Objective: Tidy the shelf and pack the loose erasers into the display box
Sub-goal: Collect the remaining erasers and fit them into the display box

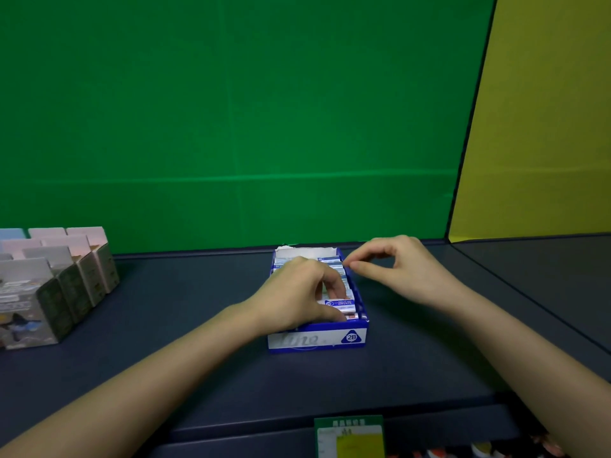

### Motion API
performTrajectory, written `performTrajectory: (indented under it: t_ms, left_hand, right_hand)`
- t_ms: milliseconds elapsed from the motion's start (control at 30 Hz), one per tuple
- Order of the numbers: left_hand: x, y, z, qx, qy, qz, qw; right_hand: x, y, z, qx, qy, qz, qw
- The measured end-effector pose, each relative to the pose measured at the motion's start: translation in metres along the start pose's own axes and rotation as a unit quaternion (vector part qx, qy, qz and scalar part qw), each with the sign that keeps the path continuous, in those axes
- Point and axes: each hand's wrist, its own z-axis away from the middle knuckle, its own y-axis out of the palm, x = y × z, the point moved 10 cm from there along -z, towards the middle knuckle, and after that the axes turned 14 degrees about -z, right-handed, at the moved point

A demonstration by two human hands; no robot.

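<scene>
Green price tag (348, 436) clipped to the shelf edge (330, 414) nearest the lens. Past it, left hand (297, 292) presses down inside the display box (317, 338), fingers curled over the erasers (339, 304), thumb at the front row; it rests on them rather than clearly gripping one. Right hand (403, 269) hovers at the box's far right wall, fingertips pinched together; can't tell whether anything is between them. Erasers likely light, rubbery, slick paper sleeves: take them by the long sides. Box is thin card, probably flexes, so steady its walls. Erasers white with blue bands; box blue-white, 2B mark. Carton row (56, 285) well left of the hands.
</scene>
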Motion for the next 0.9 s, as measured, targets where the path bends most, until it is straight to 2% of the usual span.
performTrajectory:
  t_ms: [467,600,767,900]
  left_hand:
    - [0.002,-0.006,0.010,-0.019,-0.009,-0.034,0.999]
    - [0.037,-0.032,0.038,-0.066,-0.081,-0.069,0.992]
    - [0.087,-0.050,0.092,-0.067,-0.183,-0.165,0.967]
    - [0.110,-0.065,0.136,-0.081,-0.231,-0.188,0.951]
  right_hand:
    - [0.003,0.015,-0.009,0.050,-0.020,0.003,0.999]
    - [0.015,0.028,-0.013,0.081,-0.046,0.012,0.996]
    - [0.046,0.066,-0.020,0.147,-0.092,0.055,0.983]
    - [0.079,0.101,-0.023,0.185,-0.134,0.077,0.971]
